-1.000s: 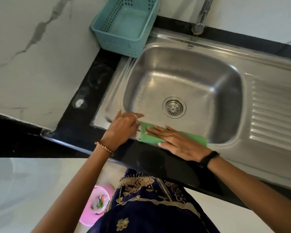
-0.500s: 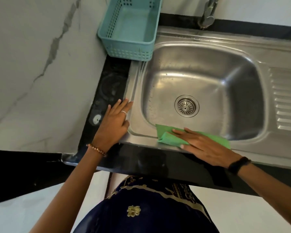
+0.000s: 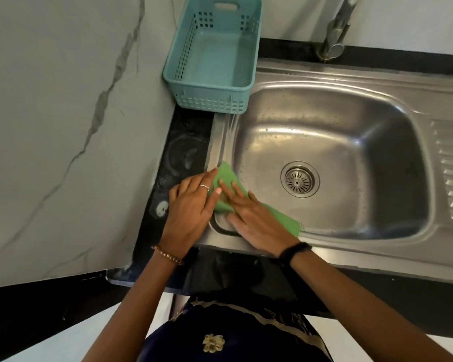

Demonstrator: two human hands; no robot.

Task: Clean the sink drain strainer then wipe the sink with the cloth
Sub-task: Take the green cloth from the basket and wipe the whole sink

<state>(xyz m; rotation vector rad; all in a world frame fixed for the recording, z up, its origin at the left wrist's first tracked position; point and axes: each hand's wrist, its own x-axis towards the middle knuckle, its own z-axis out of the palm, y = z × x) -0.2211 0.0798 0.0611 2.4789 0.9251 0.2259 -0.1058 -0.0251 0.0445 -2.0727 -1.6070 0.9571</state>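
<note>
Both hands, left (image 3: pixel 191 205) and right (image 3: pixel 256 220), press flat fingers on the green cloth (image 3: pixel 226 176), half hiding it, at the steel sink's (image 3: pixel 351 246) front-left corner.

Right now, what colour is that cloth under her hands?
Green. The cloth lies on the sink's near-left rim, clearest in the head view.

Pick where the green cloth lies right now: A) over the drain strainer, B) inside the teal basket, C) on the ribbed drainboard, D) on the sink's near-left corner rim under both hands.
D: the green cloth lies across the sink rim's near-left corner, with the right hand flat on it and the left hand touching it.
</note>
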